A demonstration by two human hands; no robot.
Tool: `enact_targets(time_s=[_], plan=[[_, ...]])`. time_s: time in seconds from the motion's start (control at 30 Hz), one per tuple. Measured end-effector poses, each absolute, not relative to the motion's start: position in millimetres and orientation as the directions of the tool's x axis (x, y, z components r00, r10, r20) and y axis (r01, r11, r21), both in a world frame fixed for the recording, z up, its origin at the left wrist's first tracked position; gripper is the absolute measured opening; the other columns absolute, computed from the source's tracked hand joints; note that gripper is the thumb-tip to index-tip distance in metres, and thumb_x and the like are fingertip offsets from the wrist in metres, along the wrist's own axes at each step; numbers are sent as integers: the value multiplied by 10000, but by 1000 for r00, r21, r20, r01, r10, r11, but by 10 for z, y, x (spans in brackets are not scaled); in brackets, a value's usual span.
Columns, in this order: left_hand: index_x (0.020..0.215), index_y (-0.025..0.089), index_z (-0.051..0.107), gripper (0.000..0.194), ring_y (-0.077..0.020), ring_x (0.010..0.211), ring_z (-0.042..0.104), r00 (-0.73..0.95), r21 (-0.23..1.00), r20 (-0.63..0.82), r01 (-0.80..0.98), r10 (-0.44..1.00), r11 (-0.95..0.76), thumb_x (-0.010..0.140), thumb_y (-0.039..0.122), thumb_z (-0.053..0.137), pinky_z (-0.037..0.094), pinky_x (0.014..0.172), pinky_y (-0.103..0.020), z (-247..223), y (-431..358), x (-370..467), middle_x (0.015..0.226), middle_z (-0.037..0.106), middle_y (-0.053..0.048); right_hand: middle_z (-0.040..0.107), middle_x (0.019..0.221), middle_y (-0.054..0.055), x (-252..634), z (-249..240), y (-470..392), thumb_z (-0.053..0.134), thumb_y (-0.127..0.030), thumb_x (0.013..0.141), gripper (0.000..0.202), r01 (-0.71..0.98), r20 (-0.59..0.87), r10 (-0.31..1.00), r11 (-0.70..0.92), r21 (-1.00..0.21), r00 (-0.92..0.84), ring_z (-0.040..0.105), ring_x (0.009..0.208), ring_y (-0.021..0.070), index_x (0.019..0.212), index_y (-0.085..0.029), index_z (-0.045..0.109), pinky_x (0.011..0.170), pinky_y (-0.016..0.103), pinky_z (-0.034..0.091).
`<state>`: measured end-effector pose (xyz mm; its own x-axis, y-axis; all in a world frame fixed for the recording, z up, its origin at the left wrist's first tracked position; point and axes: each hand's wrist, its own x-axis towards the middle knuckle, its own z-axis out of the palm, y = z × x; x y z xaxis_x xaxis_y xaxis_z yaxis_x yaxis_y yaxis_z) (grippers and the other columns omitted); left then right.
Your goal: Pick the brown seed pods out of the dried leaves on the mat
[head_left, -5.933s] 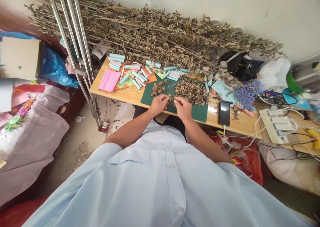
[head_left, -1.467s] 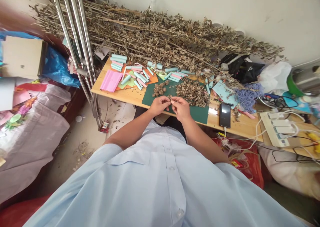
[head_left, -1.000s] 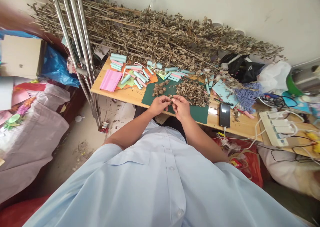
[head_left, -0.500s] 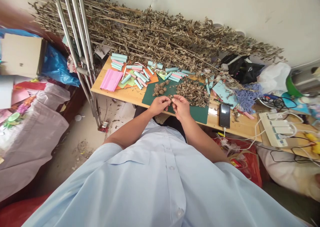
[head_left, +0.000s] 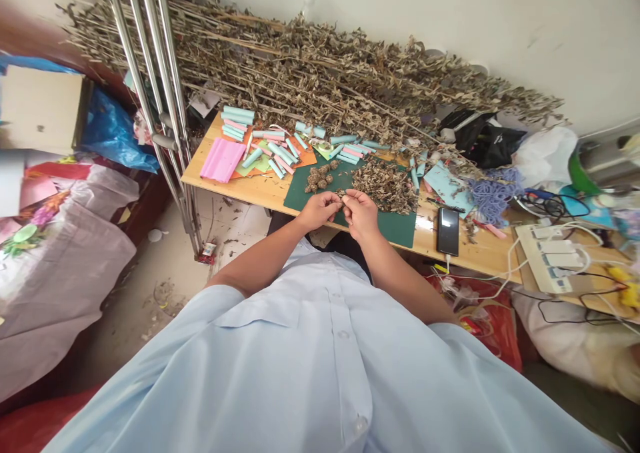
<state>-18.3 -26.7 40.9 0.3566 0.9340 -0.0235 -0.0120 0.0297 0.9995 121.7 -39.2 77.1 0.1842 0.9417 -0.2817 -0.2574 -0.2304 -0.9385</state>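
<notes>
My left hand (head_left: 316, 211) and my right hand (head_left: 361, 214) meet over the near edge of a dark green mat (head_left: 395, 225). Between their fingertips they pinch a small clump of dried leaves (head_left: 341, 200). Just beyond my right hand a loose pile of dried leaves (head_left: 385, 183) covers the mat. Several small rolled leaf balls (head_left: 319, 175) sit on the mat beyond my left hand. The mat lies on a wooden table (head_left: 255, 188).
Rolled blue and pink paper tubes (head_left: 275, 148) and a pink sheet (head_left: 221, 160) lie at the table's left. Long dried branches (head_left: 320, 80) fill the back. A black phone (head_left: 447, 222) lies right of the mat, a power strip (head_left: 550, 258) further right. Metal poles (head_left: 155, 86) stand left.
Both hands have stayed together at the mat's near edge, fingers working the small leaf clump. Only the view has shifted slightly.
</notes>
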Motion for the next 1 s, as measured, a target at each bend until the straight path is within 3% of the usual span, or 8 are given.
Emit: enact_targets(time_s=[0.73, 0.87, 1.0], plan=[[803, 170, 568, 78, -91, 467, 498, 362, 999, -21, 55, 932, 2, 834, 239, 545, 361, 502, -210, 454, -268, -187, 526, 576, 38, 509, 583, -95, 1177, 754, -380, 805, -292, 643, 331, -289, -308, 918, -233, -928, 249, 393, 425, 43, 900, -211, 613, 341, 167, 202], [815, 168, 575, 74, -90, 463, 517, 358, 1000, -16, -2, 934, 18, 839, 234, 551, 374, 496, -211, 406, -260, -175, 537, 558, 46, 530, 620, -84, 1249, 799, -319, 797, -299, 642, 331, -285, -288, 920, -210, -935, 266, 400, 437, 45, 910, -223, 618, 339, 169, 198], [962, 160, 594, 131, -66, 477, 550, 332, 989, -49, -114, 942, 92, 861, 241, 574, 385, 484, -198, 364, -233, -140, 714, 639, 23, 570, 656, -66, 1293, 838, -307, 820, -304, 630, 347, -295, -293, 930, -223, -929, 220, 408, 439, 46, 901, -219, 620, 331, 172, 196]])
